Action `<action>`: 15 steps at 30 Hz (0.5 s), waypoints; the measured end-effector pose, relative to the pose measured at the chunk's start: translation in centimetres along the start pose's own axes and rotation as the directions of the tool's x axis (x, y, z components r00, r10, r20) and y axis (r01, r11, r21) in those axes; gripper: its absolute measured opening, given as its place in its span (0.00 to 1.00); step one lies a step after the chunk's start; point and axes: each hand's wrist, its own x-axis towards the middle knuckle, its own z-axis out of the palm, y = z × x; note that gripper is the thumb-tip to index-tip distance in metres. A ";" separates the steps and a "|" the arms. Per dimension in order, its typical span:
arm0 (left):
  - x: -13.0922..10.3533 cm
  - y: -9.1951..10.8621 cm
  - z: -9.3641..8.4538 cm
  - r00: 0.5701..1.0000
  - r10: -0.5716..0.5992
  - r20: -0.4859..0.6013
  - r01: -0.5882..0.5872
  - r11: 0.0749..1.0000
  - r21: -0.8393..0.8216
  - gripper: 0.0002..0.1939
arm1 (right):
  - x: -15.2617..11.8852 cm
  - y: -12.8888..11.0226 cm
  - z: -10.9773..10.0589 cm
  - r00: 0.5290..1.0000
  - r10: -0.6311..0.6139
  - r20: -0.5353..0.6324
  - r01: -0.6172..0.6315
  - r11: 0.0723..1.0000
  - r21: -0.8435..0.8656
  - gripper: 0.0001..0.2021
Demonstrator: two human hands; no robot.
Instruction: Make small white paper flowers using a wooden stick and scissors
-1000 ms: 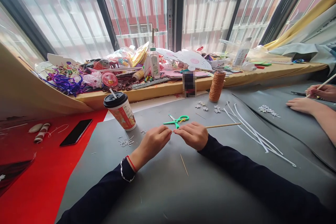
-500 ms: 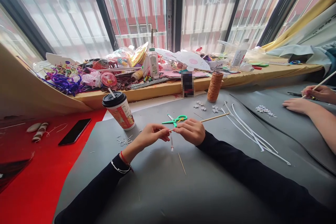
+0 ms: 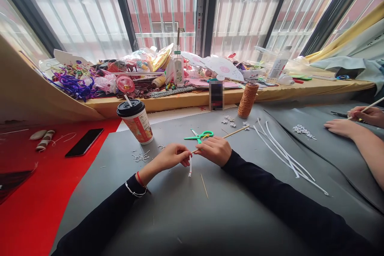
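Note:
My right hand (image 3: 215, 151) is closed around a thin wooden stick (image 3: 237, 131), whose far end slants up to the right. The stick's near tip reaches the fingertips of my left hand (image 3: 173, 156). Pinched in those left fingers is a narrow white cord (image 3: 190, 165), hanging down with a small wrapped or knotted end. Just beyond my hands lie green-handled scissors (image 3: 199, 136), their blades apart. A thin wooden pick (image 3: 204, 186) rests on the grey mat below my hands.
White cord lengths (image 3: 285, 150) lie to the right, near small white knotted pieces (image 3: 303, 131). A spool of brown twine (image 3: 248, 100) and a lidded paper cup (image 3: 138, 124) stand behind. White scraps (image 3: 140, 156) lie left. At right, another person's hands (image 3: 345, 127) hold a stick.
The stick in my right hand now slants more steeply, and slightly more of the white cord shows below my left fingers. My view has shifted slightly.

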 end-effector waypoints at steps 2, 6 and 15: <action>0.2 -0.2 -0.1 1.000 -0.015 0.003 0.015 1.000 -0.026 0.15 | 0.1 -0.1 0.2 0.998 0.042 0.037 -0.042 0.999 0.025 0.12; 0.8 -0.7 -0.3 0.999 -0.034 -0.020 0.034 0.999 0.015 0.15 | 0.0 -0.3 0.4 0.995 0.035 0.095 -0.039 0.999 0.036 0.10; 1.3 -2.0 -1.3 0.999 -0.027 -0.021 0.028 1.000 0.007 0.15 | -0.4 -0.1 1.0 0.996 0.015 0.093 -0.012 0.999 -0.033 0.08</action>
